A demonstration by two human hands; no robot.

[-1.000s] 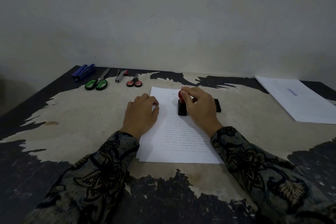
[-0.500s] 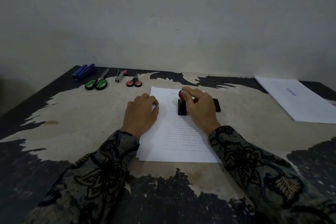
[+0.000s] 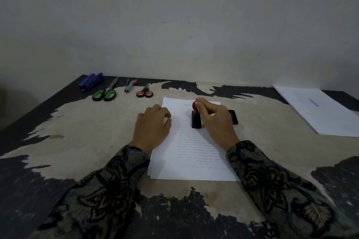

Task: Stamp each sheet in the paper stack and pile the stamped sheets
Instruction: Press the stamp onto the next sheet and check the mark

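A stack of white printed sheets (image 3: 191, 163) lies in front of me on the worn table (image 3: 93, 137). My right hand (image 3: 215, 122) grips a stamp (image 3: 195, 120) with a red knob and black base, which stands upright on the upper part of the top sheet. My left hand (image 3: 152, 128) rests flat on the stack's left edge, fingers curled. A black ink pad (image 3: 234, 119) lies just right of my right hand, partly hidden by it. At the far right sits a pile of white sheets (image 3: 320, 110) with a purple stamp mark on top.
Along the back left edge lie a blue stapler (image 3: 91, 81), green-handled scissors (image 3: 105, 93), a small metal staple remover (image 3: 129, 85) and small red-handled scissors (image 3: 144, 92). A wall rises right behind the table.
Both hands and the stamp stay in nearly the same place on the sheet; only the camera view shifts slightly.
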